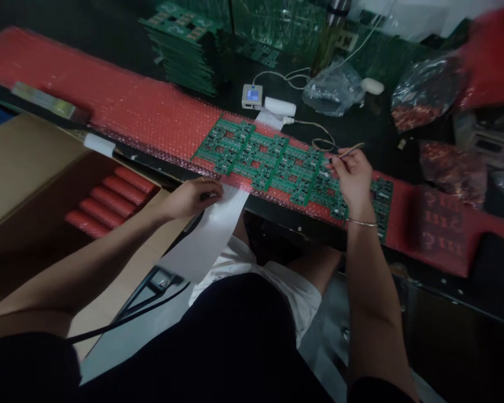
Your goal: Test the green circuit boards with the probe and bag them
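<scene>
A long panel of green circuit boards point(279, 165) lies on red bubble wrap point(121, 92) along the table edge. My right hand point(355, 176) is pinched over the panel's right part, with thin coloured wires point(351, 150) between its fingers. These wires appear to join the pale cable point(319, 126) from a small white device with a lit screen point(252, 96). At the panel's front left edge, my left hand point(197, 196) has its fingers curled beside a white paper strip point(210, 235) that hangs off the table. Whatever its fingertips grip is hidden.
Stacked green boards point(185, 50) stand at the back. Behind the panel are a white roll point(280, 106) and a clear plastic bag point(334, 89). Bags of small reddish parts point(424, 95) lie at right. An open cardboard box point(33, 168) with red bubble-wrapped rolls point(109, 201) sits lower left.
</scene>
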`<state>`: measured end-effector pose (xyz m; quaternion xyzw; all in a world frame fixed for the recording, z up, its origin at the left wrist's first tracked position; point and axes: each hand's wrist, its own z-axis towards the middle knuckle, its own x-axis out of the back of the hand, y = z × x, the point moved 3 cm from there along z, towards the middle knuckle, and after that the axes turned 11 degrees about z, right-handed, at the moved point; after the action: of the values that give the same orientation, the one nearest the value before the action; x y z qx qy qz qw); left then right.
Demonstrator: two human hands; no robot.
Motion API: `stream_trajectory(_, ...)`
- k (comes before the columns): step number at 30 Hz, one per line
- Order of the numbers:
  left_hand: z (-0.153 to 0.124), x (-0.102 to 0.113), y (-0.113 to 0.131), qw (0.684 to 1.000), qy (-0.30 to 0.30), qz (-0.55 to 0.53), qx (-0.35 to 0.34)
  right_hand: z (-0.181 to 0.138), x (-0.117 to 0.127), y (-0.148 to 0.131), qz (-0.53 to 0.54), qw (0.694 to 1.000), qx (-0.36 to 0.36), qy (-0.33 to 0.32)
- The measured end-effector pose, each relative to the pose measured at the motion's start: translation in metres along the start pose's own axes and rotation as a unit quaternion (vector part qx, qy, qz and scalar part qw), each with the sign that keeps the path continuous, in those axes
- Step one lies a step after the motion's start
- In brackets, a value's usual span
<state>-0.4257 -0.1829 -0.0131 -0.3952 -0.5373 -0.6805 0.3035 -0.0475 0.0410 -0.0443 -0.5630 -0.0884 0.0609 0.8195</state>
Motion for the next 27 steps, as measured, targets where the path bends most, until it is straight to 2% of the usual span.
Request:
stream_trajectory(3,0.033,0.021,0.013,0.998,-0.022,-0.012,-0.056,0.029,-0.02,0.012,0.033,0.999,-0.018,-0.002)
stream_trajectory(6,0.078,0.026,0.032,0.993,-0.035,-0.017,-0.113,0.05,-0.036,0.023,0.008,0.999,-0.051,-0.011)
stream_trajectory(8,0.109,0.018,0.043,0.988,-0.042,-0.017,-0.146,0.058,-0.041,0.025,-0.044,0.998,-0.047,-0.021)
stream_trajectory(12,0.155,-0.011,0.055,0.98,-0.059,-0.001,-0.188,0.064,-0.045,0.022,-0.202,0.977,0.035,-0.064)
stream_trajectory(16,0.174,-0.028,0.058,0.976,-0.092,0.026,-0.196,0.064,-0.045,0.019,-0.284,0.952,0.074,-0.086)
stream_trajectory(22,0.196,-0.034,0.056,0.983,-0.082,0.04,-0.158,0.062,-0.045,0.017,-0.301,0.941,0.102,-0.112)
stream_trajectory(27,0.213,-0.049,0.06,0.985,-0.091,0.049,-0.138,0.062,-0.047,0.016,-0.324,0.934,0.089,-0.125)
